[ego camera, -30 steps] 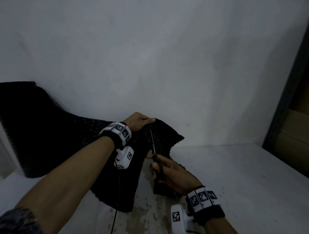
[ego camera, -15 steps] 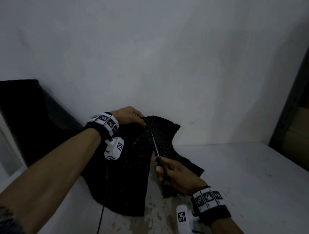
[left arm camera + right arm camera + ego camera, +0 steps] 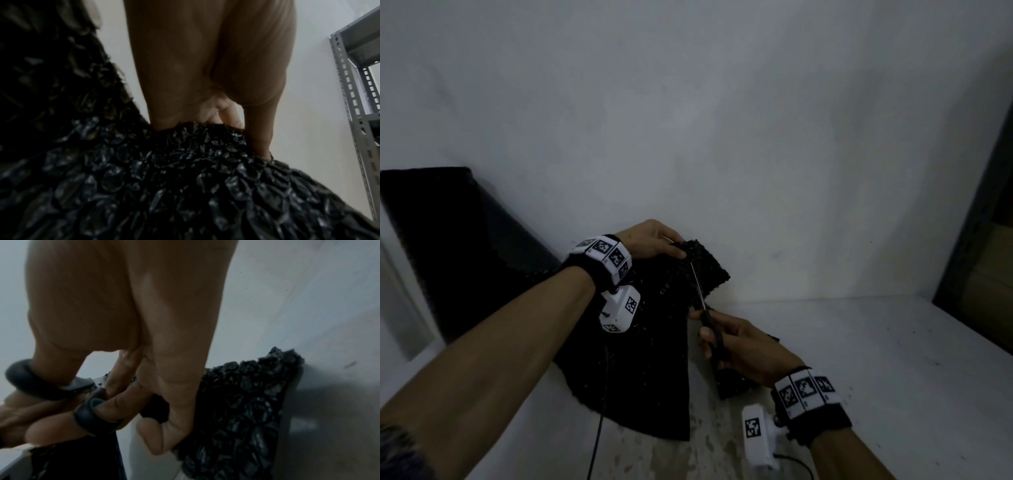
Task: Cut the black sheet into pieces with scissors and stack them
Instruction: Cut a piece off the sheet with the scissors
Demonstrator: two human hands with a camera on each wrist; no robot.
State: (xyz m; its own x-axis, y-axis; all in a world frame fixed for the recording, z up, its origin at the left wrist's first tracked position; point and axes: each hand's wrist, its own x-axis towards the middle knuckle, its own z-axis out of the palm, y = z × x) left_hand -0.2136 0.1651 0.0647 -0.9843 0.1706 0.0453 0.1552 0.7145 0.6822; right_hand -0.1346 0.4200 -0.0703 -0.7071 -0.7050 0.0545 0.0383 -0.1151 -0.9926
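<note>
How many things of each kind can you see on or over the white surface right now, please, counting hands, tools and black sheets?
Hands: 2, left hand and right hand
Scissors: 1
Black sheet being cut: 1
Dark roll by the wall: 1
Wrist cameras: 2, one and another
Total: 7

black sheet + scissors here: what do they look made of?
Black bumpy sheet: likely plastic bubble wrap; glossy crinkled film with rows of rounded cells catching light, and it drapes limply where the left hand pinches its top edge. Scissors in the right hand: thin blades with a bright sheen, probably steel; the matte dark finger loops look like moulded plastic or rubber.
</note>
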